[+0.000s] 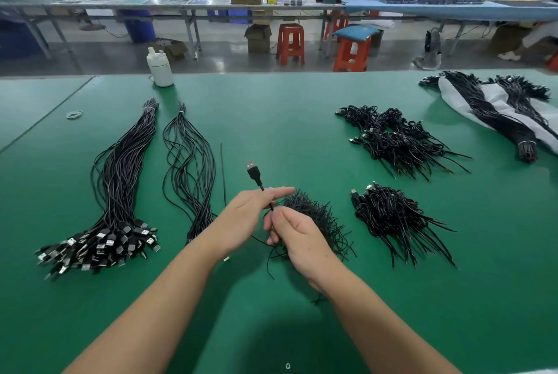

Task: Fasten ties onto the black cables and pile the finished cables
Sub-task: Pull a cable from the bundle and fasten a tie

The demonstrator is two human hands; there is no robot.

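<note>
Matt green table mat [271,120], shiny metal-tipped black cables [117,192]

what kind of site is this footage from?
Most likely a cable assembly factory floor. Bundles of black USB cables lie in batches on a green work mat, long benches with trays and parts run behind, and plastic stools stand along the aisle. Both hands hold one cable.

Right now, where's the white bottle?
Head view: the white bottle stands at the green table's far edge, left of centre, just beyond the tips of the two long cable bundles.
</note>
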